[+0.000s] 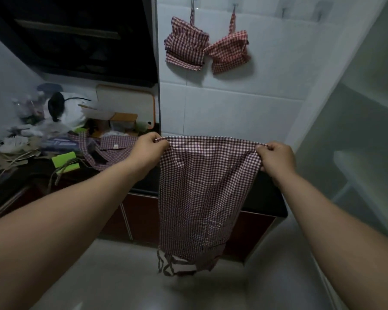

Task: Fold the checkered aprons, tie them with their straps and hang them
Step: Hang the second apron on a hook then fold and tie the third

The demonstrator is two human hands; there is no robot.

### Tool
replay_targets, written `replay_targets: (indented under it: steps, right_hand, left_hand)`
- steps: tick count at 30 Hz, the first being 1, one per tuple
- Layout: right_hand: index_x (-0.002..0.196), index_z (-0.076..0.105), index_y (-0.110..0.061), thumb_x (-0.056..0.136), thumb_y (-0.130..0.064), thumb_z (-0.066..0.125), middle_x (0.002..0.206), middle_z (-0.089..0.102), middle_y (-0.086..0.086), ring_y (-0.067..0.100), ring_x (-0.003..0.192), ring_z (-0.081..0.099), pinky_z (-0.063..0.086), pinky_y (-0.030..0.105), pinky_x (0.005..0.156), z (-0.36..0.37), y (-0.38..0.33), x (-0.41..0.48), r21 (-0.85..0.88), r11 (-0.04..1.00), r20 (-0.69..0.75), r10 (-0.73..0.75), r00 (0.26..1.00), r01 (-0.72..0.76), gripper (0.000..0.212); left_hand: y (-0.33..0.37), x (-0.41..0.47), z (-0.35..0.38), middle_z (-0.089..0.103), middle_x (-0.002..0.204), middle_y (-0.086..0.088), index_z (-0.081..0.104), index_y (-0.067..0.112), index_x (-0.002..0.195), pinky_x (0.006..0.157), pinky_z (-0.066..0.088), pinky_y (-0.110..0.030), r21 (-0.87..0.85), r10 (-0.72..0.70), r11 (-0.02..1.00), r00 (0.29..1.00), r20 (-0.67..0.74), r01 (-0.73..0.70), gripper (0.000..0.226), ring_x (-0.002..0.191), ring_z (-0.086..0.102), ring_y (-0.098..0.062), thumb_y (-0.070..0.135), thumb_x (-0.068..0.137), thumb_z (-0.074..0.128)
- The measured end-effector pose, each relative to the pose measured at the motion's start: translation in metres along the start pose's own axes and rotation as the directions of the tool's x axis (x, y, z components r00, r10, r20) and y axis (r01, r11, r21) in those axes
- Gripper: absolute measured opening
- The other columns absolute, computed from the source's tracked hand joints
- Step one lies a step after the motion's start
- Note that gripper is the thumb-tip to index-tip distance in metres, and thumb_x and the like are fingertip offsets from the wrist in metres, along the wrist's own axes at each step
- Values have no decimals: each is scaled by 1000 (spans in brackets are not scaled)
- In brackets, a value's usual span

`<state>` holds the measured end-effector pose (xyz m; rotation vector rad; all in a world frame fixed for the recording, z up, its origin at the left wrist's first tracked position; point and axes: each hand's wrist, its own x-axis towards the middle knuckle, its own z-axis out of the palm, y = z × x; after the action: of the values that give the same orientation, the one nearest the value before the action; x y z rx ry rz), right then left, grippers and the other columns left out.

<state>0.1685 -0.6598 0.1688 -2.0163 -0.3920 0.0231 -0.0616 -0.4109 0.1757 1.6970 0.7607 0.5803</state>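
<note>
Maroon-checked apron (202,193) hangs | left hand (147,148) pinches one top corner; right hand (276,156) the other | arms outstretched

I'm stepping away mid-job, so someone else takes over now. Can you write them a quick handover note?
Hands: left hand and right hand each pinch a top corner of the unfolded apron, held spread in the air, straps dangling below.
Done: two folded, tied aprons hang on the wall, the left bundle and the right bundle.
Left: fold, tie, hang this one, then the counter apron lying crumpled at left.
</note>
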Motion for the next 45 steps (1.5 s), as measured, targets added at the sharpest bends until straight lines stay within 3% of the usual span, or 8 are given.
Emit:
replay_targets:
  steps: [9, 15, 18, 21, 28, 31, 40, 45]
  right_hand:
    - [67, 54, 0, 90, -26, 61, 62, 56, 14, 26, 61, 46, 32, 38, 56, 21, -38, -38, -99, 991, -30, -98, 995, 94, 35]
    - [72, 59, -17, 97, -34, 67, 70, 61, -5, 16, 69, 56, 38, 34, 61, 15, -29, -28, -120, 949, 118, -278, 953, 291, 31]
    - [84, 69, -16, 90, -39, 77, 83, 73, -1, 17, 82, 65, 51, 39, 80, -17, -3, -6, 149, 977, 171, -177, 969, 152, 25]
    - [84, 70, -19, 64, -47, 90, 88, 75, 1, 15, 84, 69, 57, 30, 81, -34, 12, 2, 571, 816, 320, -123, 939, -87, 40]
    - [93, 75, -18, 90, -27, 72, 86, 72, 0, 14, 81, 71, 60, 30, 78, -55, -24, -14, 814, 391, 573, -416, 706, -430, 10]
    - [94, 73, -19, 83, -34, 85, 80, 65, 1, 15, 74, 65, 57, 30, 75, -25, -65, -27, 746, 517, 659, -480, 579, -421, 22]
    - [95, 64, -7, 95, -13, 59, 90, 70, 12, 18, 79, 70, 60, 28, 75, 16, -97, -36, 689, 598, 703, -418, 575, -409, 7]
    - [132, 49, -3, 95, -25, 70, 108, 60, 18, 25, 95, 62, 54, 35, 89, 22, -89, -30, 627, 660, 763, -414, 496, -413, 48]
  left_hand:
    - [12, -14, 57, 63, 85, -24, 57, -1, 89, 67, 42, -37, -10, 58, 998, 994, -97, -60, 27, 77, 58, -26, 25, 96, 60]
    - [17, -14, 54, 66, 86, -10, 59, 8, 91, 70, 45, -37, 65, 158, 985, 987, -15, -157, 22, 79, 61, -21, 27, 103, 61]
    - [7, -6, 20, 69, 97, -9, 61, 9, 102, 79, 49, -37, -207, 59, 977, 996, 61, -46, 14, 92, 66, -23, 22, 107, 56]
    - [2, -3, -1, 69, 102, -9, 57, 8, 112, 88, 47, -39, -405, 39, 912, 967, 251, 69, 14, 98, 65, -25, 20, 108, 52]
    - [33, -12, -17, 67, 95, -6, 70, 16, 94, 79, 55, -35, -578, 270, 798, 756, 596, 171, 14, 86, 67, -19, 30, 96, 69]
    - [66, -17, 18, 65, 86, -5, 68, 15, 90, 73, 55, -31, -579, 297, 799, 731, 614, 162, 11, 77, 65, -17, 24, 95, 64]
    - [82, -23, 50, 68, 89, -9, 62, 7, 96, 75, 57, -29, -563, 334, 824, 745, 577, 67, 6, 81, 67, -18, 10, 92, 66]
    - [82, -28, 46, 66, 90, -8, 63, 6, 98, 77, 55, -26, -489, 350, 872, 731, 586, -25, 9, 82, 65, -17, 12, 94, 68]
